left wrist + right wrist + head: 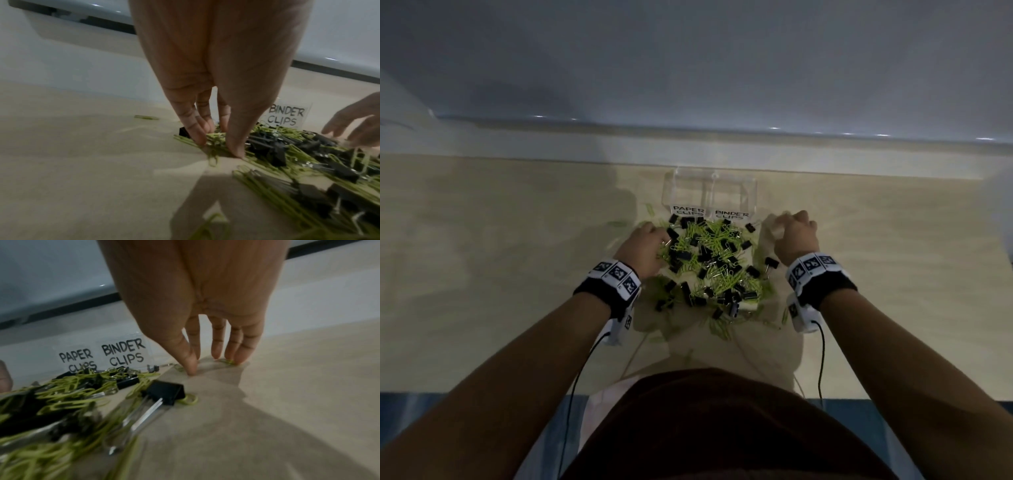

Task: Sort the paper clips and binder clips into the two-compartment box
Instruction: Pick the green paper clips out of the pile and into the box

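left hand (pixel 216 81) pinches green paper clips (pixel 217 138) at the pile's (pixel 709 260) left edge. right hand (pixel 205 305), fingers spread, tips on a stray clip (pixel 227 361) on the table (pixel 517 240). black binder clips (pixel 771 263) sit mixed in. clear box (pixel 751 195) just beyond, both labelled halves look empty. sorting barely begun, i'd say.

One box (pixel 667 192), two hands (pixel 645 248) (pixel 796 236), clips (pixel 709 260) beyond counting

On the bench (pixel 517 274), paper clips (pixel 717 236) and binder clips (pixel 683 255) lie heaped together just before the box (pixel 752 195), between the left hand (pixel 645 248) and the right hand (pixel 796 234).
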